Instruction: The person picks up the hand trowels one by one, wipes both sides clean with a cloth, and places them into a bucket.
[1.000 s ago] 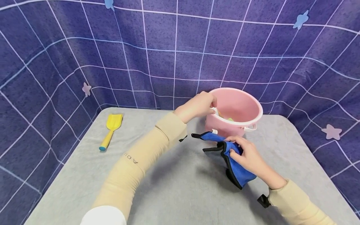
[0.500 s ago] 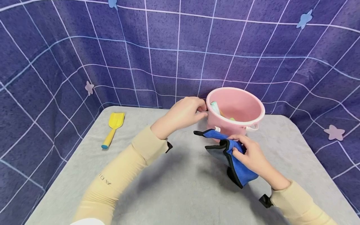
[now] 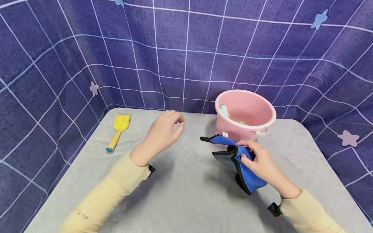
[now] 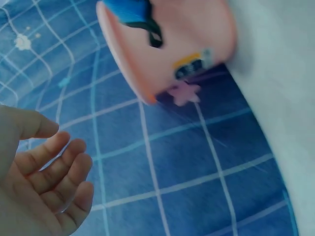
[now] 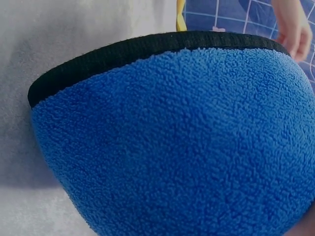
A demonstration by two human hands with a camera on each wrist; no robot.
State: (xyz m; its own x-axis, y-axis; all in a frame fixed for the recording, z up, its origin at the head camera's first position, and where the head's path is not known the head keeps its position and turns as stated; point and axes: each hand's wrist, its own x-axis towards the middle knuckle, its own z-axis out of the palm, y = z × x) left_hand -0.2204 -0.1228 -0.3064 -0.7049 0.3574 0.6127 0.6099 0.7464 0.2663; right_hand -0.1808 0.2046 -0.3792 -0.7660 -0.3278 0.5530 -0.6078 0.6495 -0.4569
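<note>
My right hand (image 3: 260,161) pinches a blue cloth (image 3: 247,174) with black edging, bunched up in front of the bucket. Fleecy blue pile of that cloth (image 5: 182,142) fills most of the right wrist view. A pink bucket (image 3: 237,129) with a pale rim stands behind the cloth; inside it lie a pale mint-and-white item (image 3: 224,111) and something yellow-green, mostly hidden by the wall. My left hand (image 3: 163,132) hovers over the table left of the bucket, fingers loosely bent and holding nothing. Its bare palm and relaxed fingers show in the left wrist view.
On the left part of the grey table (image 3: 180,194) lies a yellow toy shovel (image 3: 118,131) with a blue handle end. Behind the table and along both sides hangs a blue curtain (image 3: 175,58) with a grid pattern and stars.
My left hand has come away from the bucket's rim, moving left and toward me, and the mint-and-white item is now uncovered. The right hand keeps the cloth in about the same place.
</note>
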